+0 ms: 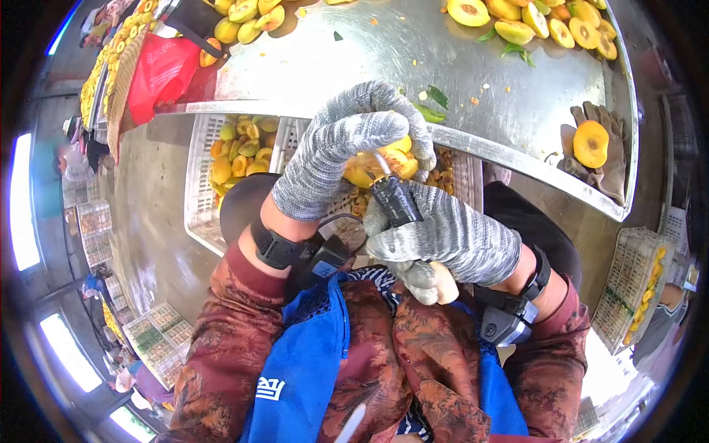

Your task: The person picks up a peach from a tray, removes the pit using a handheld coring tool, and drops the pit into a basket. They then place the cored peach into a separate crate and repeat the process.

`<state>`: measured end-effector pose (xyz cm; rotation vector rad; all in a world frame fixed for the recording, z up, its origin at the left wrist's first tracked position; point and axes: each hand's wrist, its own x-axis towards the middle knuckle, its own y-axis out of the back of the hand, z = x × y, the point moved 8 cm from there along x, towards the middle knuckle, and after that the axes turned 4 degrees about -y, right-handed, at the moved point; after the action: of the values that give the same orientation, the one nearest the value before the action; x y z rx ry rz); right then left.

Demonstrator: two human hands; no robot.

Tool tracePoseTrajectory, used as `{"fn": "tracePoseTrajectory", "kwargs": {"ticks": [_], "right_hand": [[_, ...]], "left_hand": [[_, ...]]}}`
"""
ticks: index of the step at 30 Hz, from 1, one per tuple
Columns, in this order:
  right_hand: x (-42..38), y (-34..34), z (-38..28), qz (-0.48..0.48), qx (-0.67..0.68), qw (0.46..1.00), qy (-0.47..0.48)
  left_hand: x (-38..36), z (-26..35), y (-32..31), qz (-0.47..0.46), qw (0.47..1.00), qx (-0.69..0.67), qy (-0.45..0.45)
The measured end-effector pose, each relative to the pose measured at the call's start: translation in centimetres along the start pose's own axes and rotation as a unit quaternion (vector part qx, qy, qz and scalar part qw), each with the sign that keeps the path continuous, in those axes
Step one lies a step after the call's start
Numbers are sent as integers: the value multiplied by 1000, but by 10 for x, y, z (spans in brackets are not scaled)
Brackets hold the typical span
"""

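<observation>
The fruit (402,165) is at the near edge of the metal table (325,66), gripped in the curled fingers of the left hand (354,133). The right hand (458,232) is closed around a taped tool (397,199), its tip apparently against the flesh. Caution: slick flesh or excess force could drive the tip into the left glove. A fruit-filled crate (195,173) sits below the table.

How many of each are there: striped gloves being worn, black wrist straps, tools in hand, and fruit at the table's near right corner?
Striped gloves: 2
Black wrist straps: 2
Hand tool: 1
Yellow-orange fruit at the corner of the table: 1
Total: 6
</observation>
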<state>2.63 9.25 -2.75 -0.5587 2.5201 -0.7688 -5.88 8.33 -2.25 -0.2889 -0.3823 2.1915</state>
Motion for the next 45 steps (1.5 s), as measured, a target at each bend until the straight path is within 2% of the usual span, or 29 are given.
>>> {"fn": "tracePoseTrajectory", "kwargs": {"ticks": [1,2,3,5,6,7,8,9,10,11,12,13,15,17,21,23,24,26,28,29,31,32,34,36,37,38,39,43,45], "right_hand": [[-1,3,-3,39,-43,998,-27],[-4,7,15,56,-34,986,-153],[3,24,11,153,-266,951,-28],[3,34,17,260,-380,881,112],[2,33,10,260,-382,880,114],[-1,33,-6,297,-495,809,107],[-4,32,-17,330,-598,724,99],[-3,34,-16,330,-600,722,102],[-4,35,-18,346,-651,665,117],[-5,33,-21,360,-698,605,133],[-7,34,-23,345,-694,625,98],[-5,40,-19,359,-704,609,65],[-4,31,-16,319,-785,521,100],[1,39,4,284,-809,512,60],[1,39,11,256,-817,514,48],[-3,39,11,260,-813,518,54],[-2,40,12,266,-808,524,53],[-4,35,6,256,-797,546,37],[-1,36,7,257,-791,553,53],[1,34,5,249,-785,562,76],[6,31,-1,241,-786,566,59],[6,29,-7,249,-780,567,92],[5,24,-14,250,-780,558,130],[9,31,-14,239,-778,577,65],[13,37,-10,225,-772,594,10],[14,35,-9,251,-767,586,66],[15,36,-11,256,-767,584,61],[7,33,-12,264,-769,575,91],[10,36,7,247,-755,604,61]], "left_hand": [[-1,1,6,36,999,-6,1],[-1,5,6,33,999,12,2],[-1,7,5,33,999,13,-3],[-3,11,14,98,994,51,-25],[-16,41,1,59,887,353,-293],[-16,38,6,59,885,354,-296],[-6,23,23,86,936,285,-189],[-2,7,35,112,968,212,-80],[-2,-11,35,126,984,-128,-6],[-4,-3,36,126,984,-124,-12],[-8,31,36,115,948,278,-108],[-13,53,20,89,746,634,-181],[-23,62,28,116,717,648,-229],[-37,68,62,221,845,415,-256],[-68,105,95,268,797,461,-282],[-82,119,137,327,693,616,-182],[-80,126,130,320,694,615,-194],[-93,135,119,356,794,425,-249],[-78,109,69,268,887,358,-112],[-72,95,43,185,880,432,-62],[-57,62,2,28,860,505,-69],[-56,28,-4,-53,750,642,-150],[-49,20,-2,-47,734,662,-143],[-46,18,-1,-60,706,684,-174],[-44,16,7,-49,760,631,-149],[-42,13,14,-38,808,574,-123],[-39,34,3,-44,755,620,-209],[19,72,5,11,804,570,-168],[65,72,-1,3,747,639,-182]]}}
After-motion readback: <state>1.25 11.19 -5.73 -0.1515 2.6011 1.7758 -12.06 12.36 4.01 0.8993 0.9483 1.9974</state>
